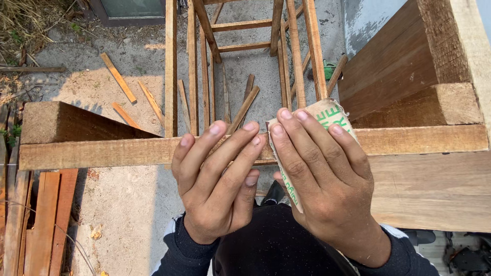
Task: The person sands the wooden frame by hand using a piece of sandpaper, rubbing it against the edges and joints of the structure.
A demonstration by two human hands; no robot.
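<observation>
My right hand (321, 176) presses a folded sheet of sandpaper (327, 113), tan-backed with green print, against a long horizontal wooden rail (102, 152). The paper sticks out above and below my fingers. My left hand (217, 176) lies flat on the same rail just to the left, fingers together and stretched forward, holding nothing. The two hands nearly touch at the forefingers. My dark sleeves show at the bottom of the view.
A wooden frame of thin slats (245, 56) stands beyond the rail on a concrete floor (128, 204). Loose wood offcuts (118, 77) lie on the ground. Thick planks (424, 184) sit at right, stacked boards (43, 220) at lower left, a wedge-shaped block (66, 122) behind the rail.
</observation>
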